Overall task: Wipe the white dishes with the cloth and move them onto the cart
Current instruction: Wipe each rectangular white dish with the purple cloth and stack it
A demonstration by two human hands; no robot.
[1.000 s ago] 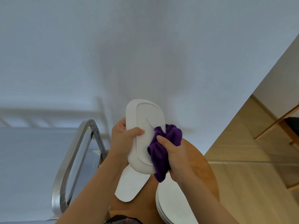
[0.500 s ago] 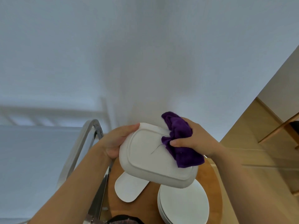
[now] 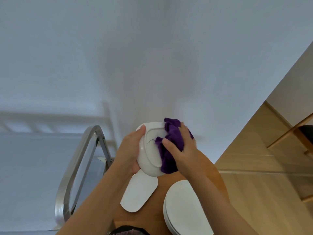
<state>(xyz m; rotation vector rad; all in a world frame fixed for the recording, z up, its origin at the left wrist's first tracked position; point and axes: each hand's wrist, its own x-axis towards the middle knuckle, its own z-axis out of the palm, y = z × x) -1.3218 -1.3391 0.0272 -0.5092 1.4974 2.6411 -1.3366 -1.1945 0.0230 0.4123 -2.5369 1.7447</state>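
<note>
White oblong dish (image 3: 149,155) is held up above the table, tilted, underside facing the camera, foot ring visible, with a thin dark thread-like mark on the base. Purple cloth (image 3: 171,145), bunched, is pressed against its right part and covers that edge. Flat white oval dish (image 3: 139,192) lies on the round wooden table, directly below. Stack of round white plates (image 3: 183,209) sits just right of it, at the table's near edge. Cart handle (image 3: 74,168): bent metal tube, left of table.
</note>
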